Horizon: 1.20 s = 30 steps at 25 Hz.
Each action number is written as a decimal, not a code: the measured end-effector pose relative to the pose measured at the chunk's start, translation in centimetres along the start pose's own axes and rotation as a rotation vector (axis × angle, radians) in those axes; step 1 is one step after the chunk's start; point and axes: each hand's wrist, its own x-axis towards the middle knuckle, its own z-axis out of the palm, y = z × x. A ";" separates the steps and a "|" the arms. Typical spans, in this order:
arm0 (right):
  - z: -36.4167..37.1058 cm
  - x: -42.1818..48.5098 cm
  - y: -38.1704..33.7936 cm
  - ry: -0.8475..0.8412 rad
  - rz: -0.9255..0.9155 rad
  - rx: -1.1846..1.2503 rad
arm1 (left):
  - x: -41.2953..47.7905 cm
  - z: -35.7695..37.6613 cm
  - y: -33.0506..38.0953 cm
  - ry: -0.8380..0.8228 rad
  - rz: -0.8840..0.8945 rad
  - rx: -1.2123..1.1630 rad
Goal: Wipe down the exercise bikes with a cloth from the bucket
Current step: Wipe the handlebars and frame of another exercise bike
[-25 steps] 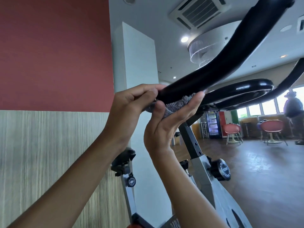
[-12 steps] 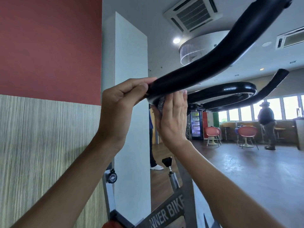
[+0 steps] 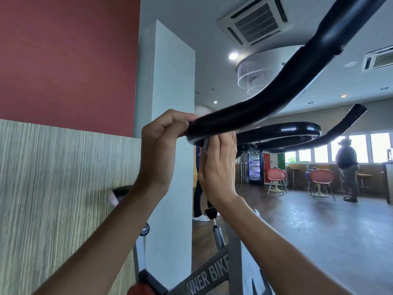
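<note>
I look up from below at the black handlebar [image 3: 251, 111] of an exercise bike; its grey frame [image 3: 210, 273] with white lettering is at the bottom. My left hand [image 3: 161, 145] is closed around the near end of the handlebar. My right hand [image 3: 219, 165] presses a grey cloth [image 3: 205, 143] against the underside of the same bar. Only a small edge of the cloth shows past my fingers. No bucket is in view.
A red and wood-grain wall [image 3: 63, 167] is close on the left, with a white pillar [image 3: 170, 124] behind my hands. A person [image 3: 348, 169] stands by the windows at far right, near red chairs [image 3: 319, 179]. Another person's legs [image 3: 198, 201] show behind the pillar.
My right hand turned from palm-up under the bar to upright against its underside, so most of the cloth became hidden. My view shifted, and the left hand kept its grip.
</note>
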 end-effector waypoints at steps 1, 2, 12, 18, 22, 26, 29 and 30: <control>-0.7 0.2 -0.3 -0.048 0.012 0.020 | 0.0 0.2 0.2 0.019 -0.009 0.029; -1.5 0.6 -0.4 -0.106 0.017 0.041 | 0.0 0.3 0.5 0.035 -0.023 0.052; -8.6 8.6 0.2 -0.729 0.441 0.632 | 0.8 2.1 5.4 0.120 -0.362 0.238; -11.9 14.4 1.6 -1.032 1.012 0.814 | 3.6 4.1 8.8 0.113 -0.760 0.619; -16.6 18.8 2.5 -1.143 1.368 0.903 | 6.6 6.3 13.3 -0.144 -0.933 0.840; -23.3 23.8 4.2 -1.158 1.606 0.826 | 10.2 11.0 18.6 -0.345 -0.992 0.802; -27.9 26.7 4.9 -1.112 1.708 0.721 | 12.1 14.4 20.8 -0.488 -1.024 0.719; -29.5 27.7 5.2 -1.063 1.735 0.686 | 12.8 15.7 21.1 -0.531 -1.022 0.690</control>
